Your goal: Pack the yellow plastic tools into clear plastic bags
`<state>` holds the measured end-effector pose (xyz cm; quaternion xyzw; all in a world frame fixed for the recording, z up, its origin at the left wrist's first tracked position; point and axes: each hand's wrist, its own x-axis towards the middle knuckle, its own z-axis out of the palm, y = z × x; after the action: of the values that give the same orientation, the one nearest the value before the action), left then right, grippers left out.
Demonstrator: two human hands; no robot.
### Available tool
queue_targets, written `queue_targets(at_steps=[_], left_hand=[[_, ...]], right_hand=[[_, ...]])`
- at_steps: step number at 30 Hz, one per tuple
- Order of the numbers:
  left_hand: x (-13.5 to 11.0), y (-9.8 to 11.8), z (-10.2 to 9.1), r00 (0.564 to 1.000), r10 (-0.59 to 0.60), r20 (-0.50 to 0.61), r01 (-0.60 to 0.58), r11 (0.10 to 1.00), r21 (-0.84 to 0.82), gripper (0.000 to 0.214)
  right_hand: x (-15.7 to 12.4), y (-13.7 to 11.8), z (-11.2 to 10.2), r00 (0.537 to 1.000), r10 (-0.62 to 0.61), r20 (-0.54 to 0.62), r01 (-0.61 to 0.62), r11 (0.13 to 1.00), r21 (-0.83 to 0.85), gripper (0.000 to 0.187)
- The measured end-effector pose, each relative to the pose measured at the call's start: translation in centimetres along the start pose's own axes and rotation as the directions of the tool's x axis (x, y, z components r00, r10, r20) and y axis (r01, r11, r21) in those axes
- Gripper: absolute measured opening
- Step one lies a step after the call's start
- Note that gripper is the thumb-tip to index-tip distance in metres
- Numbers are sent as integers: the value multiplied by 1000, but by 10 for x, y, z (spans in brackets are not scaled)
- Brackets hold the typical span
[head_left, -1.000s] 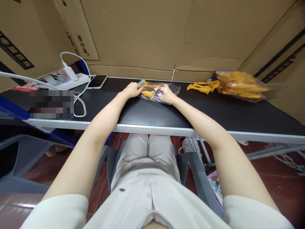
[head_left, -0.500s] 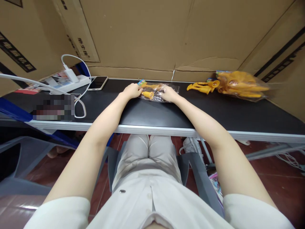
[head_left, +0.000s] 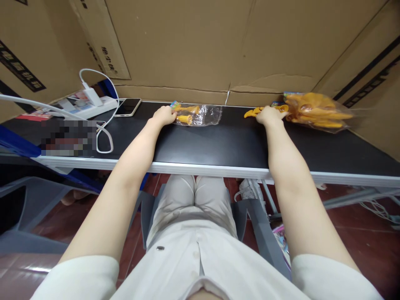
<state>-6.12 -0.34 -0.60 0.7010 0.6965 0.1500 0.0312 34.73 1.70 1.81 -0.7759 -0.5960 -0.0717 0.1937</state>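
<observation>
My left hand [head_left: 164, 116] is closed on the left end of a clear plastic bag [head_left: 212, 115], near its colourful printed header. Inside that bag lie yellow plastic pieces [head_left: 185, 119] with flared ends. To the right, my right hand [head_left: 270, 116] is over a few loose yellow trumpet-shaped plastic pieces [head_left: 250, 113], its fingers curled around them from above. The hand covers their middle, and its fingertips are partly hidden. Just right of it rests a larger clear bag [head_left: 318, 111] full of yellow plastic parts.
A black table [head_left: 212, 146] with a silver front edge stands before me, walled by cardboard [head_left: 193, 46]. On the left are a phone [head_left: 128, 107], a white power strip [head_left: 103, 107] with a plugged-in charger [head_left: 93, 96], looping white cables and a blurred-out item [head_left: 68, 138].
My right hand has let go of the small bag and moved right onto the loose yellow pieces. My left hand has shifted the small bag slightly left.
</observation>
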Motion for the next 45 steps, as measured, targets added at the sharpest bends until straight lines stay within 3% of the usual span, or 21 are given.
queue_targets(at_steps=[1, 3, 6, 8, 12, 15, 20, 25, 28, 33, 36, 40, 45], left_hand=[[-1, 0, -1, 1000, -3, 2, 3, 1000, 5, 47], [-3, 2, -3, 1000, -7, 12, 6, 999, 38, 49], [-9, 6, -8, 999, -1, 34, -2, 997, 80, 51], [-12, 9, -10, 999, -1, 42, -3, 996, 91, 52], [-16, 14, -15, 1000, -23, 18, 20, 994, 111, 53], [-20, 19, -19, 998, -55, -11, 56, 991, 118, 53], [-26, 28, -20, 996, -54, -74, 62, 992, 113, 57], [-20, 26, -7, 992, 58, -108, -58, 998, 7, 60], [-14, 22, 1, 988, 148, -41, -149, 988, -42, 64], [-12, 24, 0, 983, 147, 111, -142, 988, -54, 67], [-15, 28, -3, 974, 170, 148, -165, 985, -46, 68], [-18, 34, -5, 959, 235, 160, -229, 972, -56, 69], [-18, 37, -2, 936, 325, 138, -298, 937, -185, 74]], right_hand=[[-2, -5, -4, 997, 55, 46, -54, 998, -18, 37], [-5, -16, -12, 990, 30, 139, -37, 998, 45, 40], [-7, -28, -13, 942, -164, 294, 95, 967, 237, 47], [-9, -32, -7, 898, -272, 347, 178, 944, 278, 49], [-14, -41, 6, 873, -420, 249, 405, 908, 109, 34], [-17, -49, 10, 857, -479, 190, 485, 874, 17, 20], [-20, -55, 4, 858, -497, 131, 482, 866, 133, 20], [-27, -62, -5, 852, -520, 62, 487, 830, 271, 17], [-30, -68, -5, 863, -503, 51, 465, 829, 311, 17], [-26, -68, -4, 895, -444, 27, 405, 839, 364, 18], [-23, -62, -9, 889, -446, 102, 389, 854, 345, 19], [-25, -58, -14, 832, -493, 253, 419, 859, 295, 13], [-41, -77, -7, 826, -527, 200, 450, 830, 329, 17]])
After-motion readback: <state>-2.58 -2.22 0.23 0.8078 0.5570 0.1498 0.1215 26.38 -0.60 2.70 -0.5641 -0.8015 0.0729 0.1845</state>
